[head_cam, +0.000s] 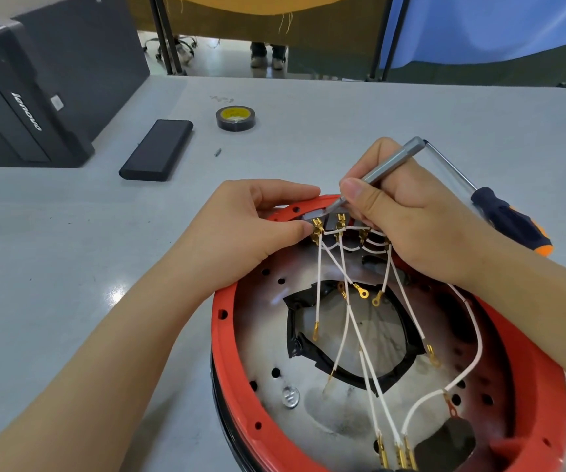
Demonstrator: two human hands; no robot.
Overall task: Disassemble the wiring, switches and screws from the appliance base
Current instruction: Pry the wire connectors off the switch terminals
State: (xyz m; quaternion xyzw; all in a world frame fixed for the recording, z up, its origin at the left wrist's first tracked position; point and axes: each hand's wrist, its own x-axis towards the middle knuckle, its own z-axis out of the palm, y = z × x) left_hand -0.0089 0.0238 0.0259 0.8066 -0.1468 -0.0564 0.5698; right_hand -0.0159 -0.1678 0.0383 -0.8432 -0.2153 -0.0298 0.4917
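The round appliance base has a red rim and a silver inside, and lies open side up on the table in front of me. Several white wires with gold terminals run across it from grey switches at its far rim. My left hand pinches the leftmost switch and its gold terminal. My right hand grips a slim grey screwdriver like a pen, its tip pressed against the switches at the rim. A silver screw sits in the base floor.
A big screwdriver with a black and orange handle lies right of my right hand. A black tape roll, a black flat case and a small bit lie further back. A black computer case stands at the far left.
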